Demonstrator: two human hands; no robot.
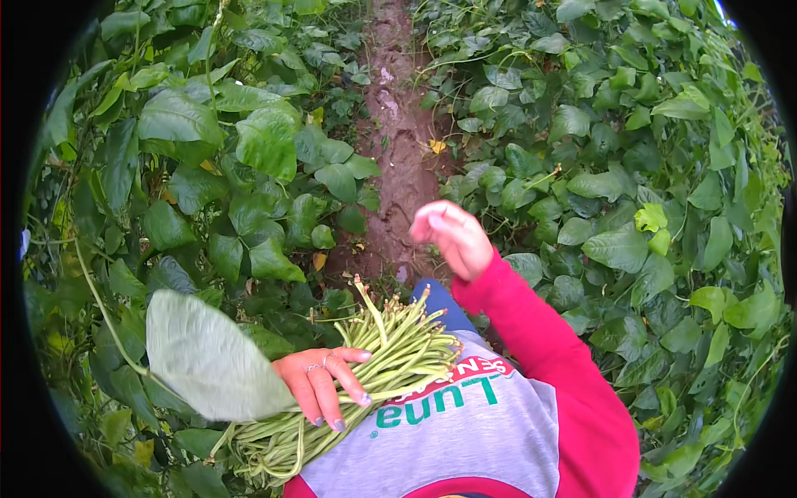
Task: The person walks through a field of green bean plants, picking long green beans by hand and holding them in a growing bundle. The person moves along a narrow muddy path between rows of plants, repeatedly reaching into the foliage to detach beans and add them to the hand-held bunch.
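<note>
A bundle of slender green pods (407, 342) is clasped under the left hand (322, 383), the nearer one, against a gray-and-red shirt (498, 436). Its long axis is slanted from lower left to upper right, its upper ends pointed toward the raised right hand (452, 238), which is held apart, above a muddy path (403, 133), fingers curled; whether anything is gripped there cannot be told.

Beans (403, 344) pale green, brown-tipped; sleeve (540, 319) crimson; shirt front (465, 436) grey; leaves (178, 118) green; mud (403, 174) brown.
</note>
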